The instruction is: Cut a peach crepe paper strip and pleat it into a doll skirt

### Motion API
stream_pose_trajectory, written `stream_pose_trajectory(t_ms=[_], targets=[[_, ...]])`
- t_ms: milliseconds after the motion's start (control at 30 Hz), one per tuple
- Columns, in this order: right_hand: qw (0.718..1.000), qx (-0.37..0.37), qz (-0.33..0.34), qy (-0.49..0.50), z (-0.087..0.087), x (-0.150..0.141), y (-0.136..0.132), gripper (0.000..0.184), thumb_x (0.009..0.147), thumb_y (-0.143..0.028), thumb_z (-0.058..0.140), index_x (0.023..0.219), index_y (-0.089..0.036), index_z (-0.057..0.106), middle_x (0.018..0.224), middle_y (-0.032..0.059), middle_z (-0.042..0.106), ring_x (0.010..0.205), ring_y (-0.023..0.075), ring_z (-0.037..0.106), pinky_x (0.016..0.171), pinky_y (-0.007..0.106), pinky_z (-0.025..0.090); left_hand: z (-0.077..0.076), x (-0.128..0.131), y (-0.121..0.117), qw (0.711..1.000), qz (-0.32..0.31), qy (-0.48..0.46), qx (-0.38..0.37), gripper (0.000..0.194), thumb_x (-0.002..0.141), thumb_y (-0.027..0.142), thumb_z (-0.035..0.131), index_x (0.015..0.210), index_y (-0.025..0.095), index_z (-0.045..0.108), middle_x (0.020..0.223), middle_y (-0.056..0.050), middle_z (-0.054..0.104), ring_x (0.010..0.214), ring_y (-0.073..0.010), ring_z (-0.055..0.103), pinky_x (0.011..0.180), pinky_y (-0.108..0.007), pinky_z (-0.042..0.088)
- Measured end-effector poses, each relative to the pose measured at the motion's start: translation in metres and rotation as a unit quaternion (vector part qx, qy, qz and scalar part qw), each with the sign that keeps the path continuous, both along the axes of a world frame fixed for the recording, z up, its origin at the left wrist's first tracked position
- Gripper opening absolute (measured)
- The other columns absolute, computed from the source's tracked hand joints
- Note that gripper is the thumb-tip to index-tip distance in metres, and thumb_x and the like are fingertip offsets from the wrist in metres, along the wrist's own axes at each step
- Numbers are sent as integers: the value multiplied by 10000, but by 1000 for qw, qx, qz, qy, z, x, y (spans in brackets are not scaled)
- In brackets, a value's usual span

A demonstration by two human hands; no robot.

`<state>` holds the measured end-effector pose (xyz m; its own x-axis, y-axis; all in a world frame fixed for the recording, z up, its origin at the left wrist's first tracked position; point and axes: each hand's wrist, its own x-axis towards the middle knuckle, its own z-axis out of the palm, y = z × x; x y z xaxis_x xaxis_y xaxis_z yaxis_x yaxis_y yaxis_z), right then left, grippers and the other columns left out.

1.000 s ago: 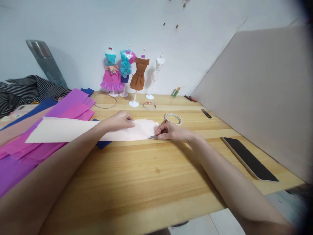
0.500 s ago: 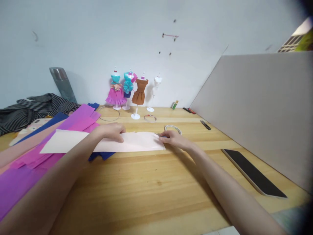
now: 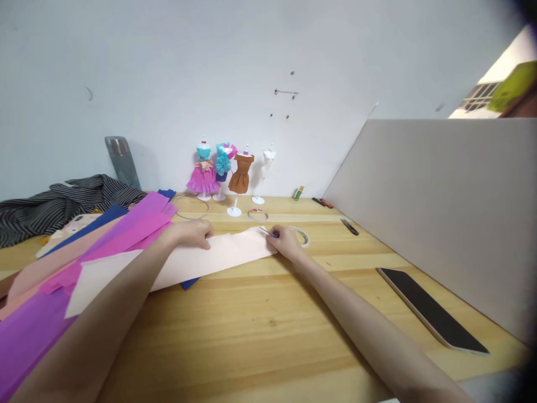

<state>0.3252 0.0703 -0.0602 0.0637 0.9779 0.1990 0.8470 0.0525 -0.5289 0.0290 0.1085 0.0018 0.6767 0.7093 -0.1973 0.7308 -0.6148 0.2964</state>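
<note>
A long pale pink strip of paper [image 3: 230,253] slants across the table, its left end nearer me on top of coloured sheets. My left hand [image 3: 193,232] is closed on the strip's upper edge, fingers curled and thumb over its face. At the strip's right end is my right hand [image 3: 286,242], its fingers pinched round a thin tool with a blue part [image 3: 274,235]. The tool's narrow tip points left over the paper's upper corner; the fingers hide most of it, so I cannot tell its exact kind. Just behind that hand lies a white tape roll [image 3: 305,238].
Purple, pink, peach and blue paper sheets [image 3: 121,229] pile up at left, beside striped cloth [image 3: 96,196] and a leaning flask [image 3: 123,162]. Miniature dress forms [image 3: 241,176] stand by the wall. A tablet-like dark slab [image 3: 432,308] and black scissors [image 3: 349,226] lie right, along a white panel [image 3: 440,212].
The paper strip has turned from nearly level to slanted, its left end coming nearer me. My right hand has shifted slightly left with the tool. The view has tilted upward.
</note>
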Motion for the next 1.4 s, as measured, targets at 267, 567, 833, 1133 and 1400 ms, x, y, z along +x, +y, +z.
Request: stream_pose_trajectory(t_ms=[267,567,833,1133,1400], targets=[[994,47,68,72,9,-4,13,286,800,-439,495,747,-173,584,677,9,580,649,155,508,581,253,337,2,0,0,1000,23,-20,-3,89,580,235,551,559,192,475,573,23,474,557,-133,431,509,-262,247],[977,102,140,127,-6,-14,4,309,847,-421,428,702,-175,547,661,3,520,654,155,474,626,278,348,-17,36,-11,992,100,-73,23,267,721,414,496,632,174,572,596,4,532,585,-141,503,495,-247,277],[958,182,149,162,3,-17,-2,267,878,-380,447,773,-178,586,697,12,553,672,159,493,630,275,364,-26,49,-23,986,91,-83,112,150,723,233,485,637,177,595,666,-50,614,699,-213,573,567,-290,310],[969,137,164,125,1,-5,-9,287,884,-366,419,690,-194,543,675,3,563,658,156,506,623,265,376,-38,53,-20,979,115,-117,120,295,818,383,483,898,182,684,873,-73,709,803,-221,634,629,-275,401],[965,131,143,177,-14,3,-19,290,878,-388,428,785,-177,603,674,14,565,654,164,518,636,282,395,-27,54,-24,974,80,-142,158,303,780,183,457,972,197,692,948,-74,718,875,-224,631,705,-284,409]])
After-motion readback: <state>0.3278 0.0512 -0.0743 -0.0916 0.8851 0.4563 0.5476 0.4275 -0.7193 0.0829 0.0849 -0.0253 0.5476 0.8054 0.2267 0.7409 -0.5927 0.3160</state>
